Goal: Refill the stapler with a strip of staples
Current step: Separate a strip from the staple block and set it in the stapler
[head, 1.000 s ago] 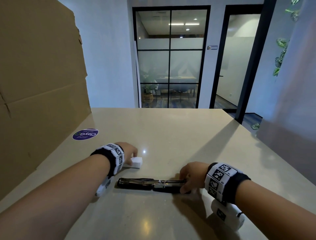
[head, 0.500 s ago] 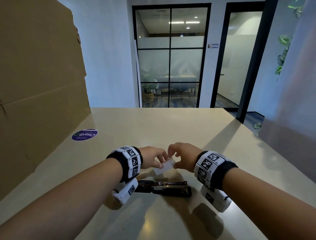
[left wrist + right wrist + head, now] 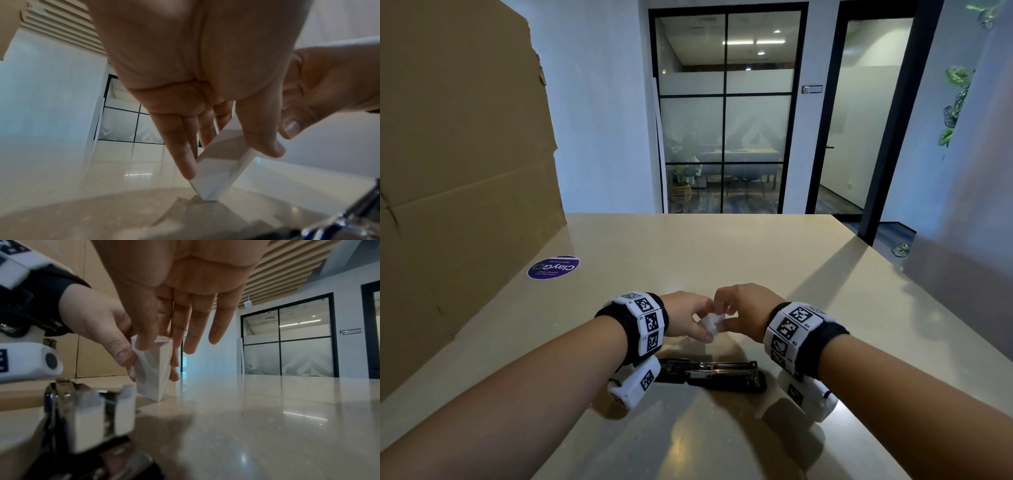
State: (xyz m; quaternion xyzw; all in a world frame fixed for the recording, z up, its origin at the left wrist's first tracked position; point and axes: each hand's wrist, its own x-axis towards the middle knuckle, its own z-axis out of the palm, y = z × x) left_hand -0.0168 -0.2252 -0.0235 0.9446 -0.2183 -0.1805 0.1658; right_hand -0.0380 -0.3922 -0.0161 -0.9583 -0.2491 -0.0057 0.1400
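Observation:
A black stapler [image 3: 715,371] lies opened flat on the beige table [image 3: 688,246], its metal channel facing up, just nearer to me than both hands. A small white staple box [image 3: 710,322] is held above the table between the hands, tilted on end with its lower corner close to the surface. My left hand [image 3: 690,320] grips the box's [image 3: 222,164] sides between thumb and fingers. My right hand [image 3: 726,317] pinches the top end of the box [image 3: 153,369] with thumb and forefinger, its other fingers straight. No staple strip is visible.
A tall cardboard sheet [image 3: 465,154] stands along the table's left side. A round purple sticker [image 3: 553,267] lies flat near it. The table's right edge [image 3: 893,274] runs diagonally; glass doors stand beyond the far edge.
The left hand lifted the white box off the table and brought it to the middle. The right hand left the stapler and took the box's top end. The box now stands more upright.

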